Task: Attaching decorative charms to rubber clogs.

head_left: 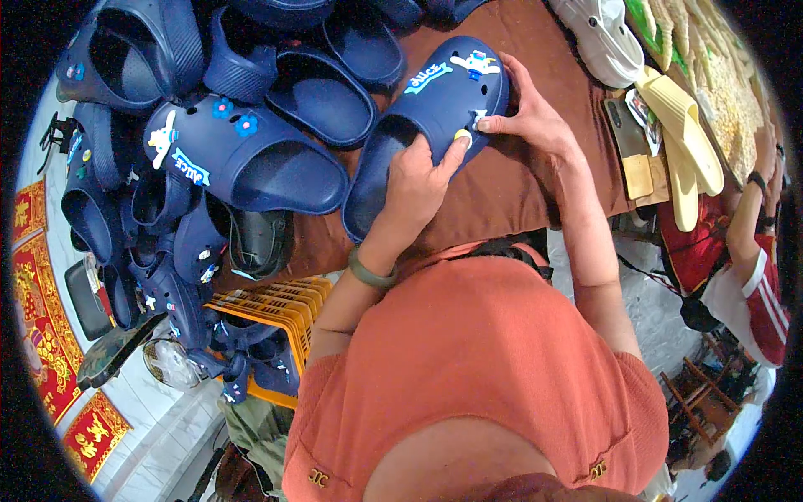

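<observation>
Both of my hands hold a navy clog [428, 107] over the brown cloth on the table. It carries a blue ribbon-shaped charm, a white character charm near the toe, and small charms along its side. My left hand [421, 186] grips the side, its fingers reaching into the foot opening and its thumb at a round yellow-and-white charm [462, 135]. Around the toe end curls my right hand [535, 117], with the thumb pressed at a small white-and-blue charm [479, 118]. Another decorated navy clog [242, 151] lies to the left of the held one.
Navy clogs pile up along the table's left and far side. A yellow crate [288, 301] with more clogs stands below left. On the right lie pale yellow slippers [682, 134], a white clog [604, 42] and a phone [626, 125]. Another person [749, 284] is at far right.
</observation>
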{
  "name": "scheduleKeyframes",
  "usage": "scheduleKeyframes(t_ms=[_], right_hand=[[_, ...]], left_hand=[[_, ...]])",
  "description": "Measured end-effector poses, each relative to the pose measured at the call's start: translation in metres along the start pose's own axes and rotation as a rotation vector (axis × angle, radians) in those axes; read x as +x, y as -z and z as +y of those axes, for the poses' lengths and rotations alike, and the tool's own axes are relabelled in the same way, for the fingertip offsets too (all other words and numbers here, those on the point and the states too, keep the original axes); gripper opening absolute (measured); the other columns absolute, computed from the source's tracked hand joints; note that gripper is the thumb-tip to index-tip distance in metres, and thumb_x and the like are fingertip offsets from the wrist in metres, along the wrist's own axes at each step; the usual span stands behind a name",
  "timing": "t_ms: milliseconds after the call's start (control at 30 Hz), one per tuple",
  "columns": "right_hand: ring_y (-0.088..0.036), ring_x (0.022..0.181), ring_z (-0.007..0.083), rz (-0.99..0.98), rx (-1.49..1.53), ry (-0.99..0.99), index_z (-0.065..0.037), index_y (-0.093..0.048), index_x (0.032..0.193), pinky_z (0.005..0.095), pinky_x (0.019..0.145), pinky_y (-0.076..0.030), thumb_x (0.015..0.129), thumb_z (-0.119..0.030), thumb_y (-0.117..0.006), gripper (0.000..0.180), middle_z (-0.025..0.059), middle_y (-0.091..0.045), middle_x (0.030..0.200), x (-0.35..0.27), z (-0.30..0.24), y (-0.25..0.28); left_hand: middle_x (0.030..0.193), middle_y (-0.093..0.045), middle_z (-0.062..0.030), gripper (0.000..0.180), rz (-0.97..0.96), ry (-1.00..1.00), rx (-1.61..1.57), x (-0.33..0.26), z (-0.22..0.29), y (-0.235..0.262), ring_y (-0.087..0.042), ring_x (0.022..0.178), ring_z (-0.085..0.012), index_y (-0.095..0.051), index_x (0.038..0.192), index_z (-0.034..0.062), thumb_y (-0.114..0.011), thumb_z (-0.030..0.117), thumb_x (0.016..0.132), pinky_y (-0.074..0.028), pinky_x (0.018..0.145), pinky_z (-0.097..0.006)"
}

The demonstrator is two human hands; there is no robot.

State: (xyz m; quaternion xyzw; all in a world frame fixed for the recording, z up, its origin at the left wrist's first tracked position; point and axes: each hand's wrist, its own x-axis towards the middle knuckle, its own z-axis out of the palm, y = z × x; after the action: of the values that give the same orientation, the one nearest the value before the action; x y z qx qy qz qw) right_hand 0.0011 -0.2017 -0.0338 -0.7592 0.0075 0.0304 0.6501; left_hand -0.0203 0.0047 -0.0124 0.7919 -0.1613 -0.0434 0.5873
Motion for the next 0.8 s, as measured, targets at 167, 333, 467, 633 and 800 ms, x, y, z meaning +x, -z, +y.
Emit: scheduleKeyframes(t_ms=[167,333,467,633,800], right_hand=[[-0.031,0.132,0.0283,-0.148,-0.120,-0.043,-0.006,-0.017,0.143,0.0359,0.110,-0.023,0.054,-0.021,-0.088,0.115,0.0167,-0.036,0.139,0.022,-0.001,0.013],[-0.030,0.133,0.0292,-0.217,-0.401,-0.080,-0.008,-0.013,0.144,0.0365,0.110,-0.023,0.053,-0.023,-0.088,0.118,0.0178,-0.036,0.138,0.033,-0.011,0.014],[-0.029,0.133,0.0300,-0.167,-0.387,-0.075,-0.009,-0.015,0.144,0.0365,0.110,-0.023,0.051,-0.019,-0.087,0.118,0.0183,-0.036,0.138,0.031,-0.009,0.008],[-0.030,0.133,0.0296,-0.061,-0.394,-0.183,-0.009,-0.020,0.143,0.0355,0.109,-0.024,0.048,-0.012,-0.083,0.114,0.0176,-0.036,0.139,0.027,-0.023,-0.003],[-0.030,0.133,0.0288,-0.061,-0.321,-0.148,-0.009,-0.021,0.143,0.0354,0.109,-0.024,0.049,-0.014,-0.083,0.113,0.0169,-0.036,0.139,0.025,-0.013,0.000]], left_hand=[[0.081,-0.064,-0.0242,0.029,0.014,-0.009,0.027,0.000,-0.006,-0.002,-0.063,0.074,-0.0395,-0.061,0.091,-0.0036,-0.064,0.024,0.085,-0.048,0.063,-0.043],[0.075,-0.063,-0.0242,0.028,0.017,-0.018,0.047,0.001,-0.008,-0.002,-0.061,0.067,-0.0405,-0.061,0.088,-0.0031,-0.064,0.025,0.085,-0.047,0.059,-0.044],[0.070,-0.061,-0.0241,0.027,0.031,-0.001,0.082,0.001,-0.004,-0.002,-0.060,0.063,-0.0408,-0.060,0.085,-0.0021,-0.063,0.025,0.085,-0.046,0.055,-0.045],[0.072,-0.061,-0.0242,0.027,0.017,-0.022,0.062,0.000,-0.009,-0.004,-0.060,0.064,-0.0408,-0.060,0.086,-0.0014,-0.063,0.025,0.085,-0.045,0.056,-0.046],[0.072,-0.061,-0.0242,0.027,0.024,-0.052,0.084,-0.001,-0.006,-0.002,-0.059,0.065,-0.0416,-0.060,0.087,-0.0018,-0.063,0.025,0.085,-0.046,0.056,-0.046]])
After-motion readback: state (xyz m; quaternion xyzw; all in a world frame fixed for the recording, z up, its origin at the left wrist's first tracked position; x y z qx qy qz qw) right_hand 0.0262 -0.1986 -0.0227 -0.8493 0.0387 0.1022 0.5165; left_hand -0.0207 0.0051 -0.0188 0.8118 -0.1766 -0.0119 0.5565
